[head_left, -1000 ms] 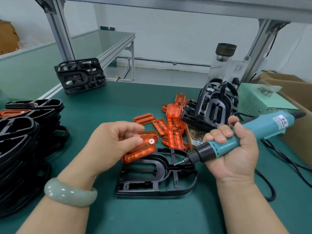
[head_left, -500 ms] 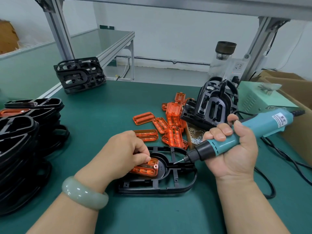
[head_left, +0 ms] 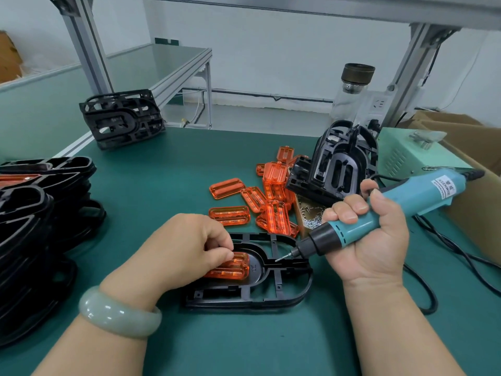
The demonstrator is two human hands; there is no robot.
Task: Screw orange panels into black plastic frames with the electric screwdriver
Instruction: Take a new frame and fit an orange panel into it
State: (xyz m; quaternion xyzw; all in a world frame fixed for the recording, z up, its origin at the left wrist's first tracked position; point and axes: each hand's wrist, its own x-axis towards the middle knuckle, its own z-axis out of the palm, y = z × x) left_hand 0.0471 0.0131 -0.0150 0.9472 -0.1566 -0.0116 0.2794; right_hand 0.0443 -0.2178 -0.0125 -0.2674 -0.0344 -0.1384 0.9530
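Observation:
A black plastic frame (head_left: pixel 273 295) lies flat on the green mat in front of me. An orange panel (head_left: pixel 233 268) sits in its left recess. My left hand (head_left: pixel 179 256) covers the panel's left part and pinches its upper edge with thumb and fingers. My right hand (head_left: pixel 371 240) grips the teal electric screwdriver (head_left: pixel 401 204). Its bit tip (head_left: pixel 278 259) hovers just above the frame's middle rib, right of the panel.
Several loose orange panels (head_left: pixel 271 202) lie behind the frame beside a small box of screws (head_left: pixel 311 219). Black frames stand stacked at the left (head_left: pixel 32 213), back left (head_left: pixel 122 118) and back right (head_left: pixel 341 164). A green power unit (head_left: pixel 406 156), cables and cardboard boxes fill the right side.
My left hand brought the orange panel down from the air into the frame's recess and now holds it seated. The screwdriver stayed almost in place, its tip near the frame.

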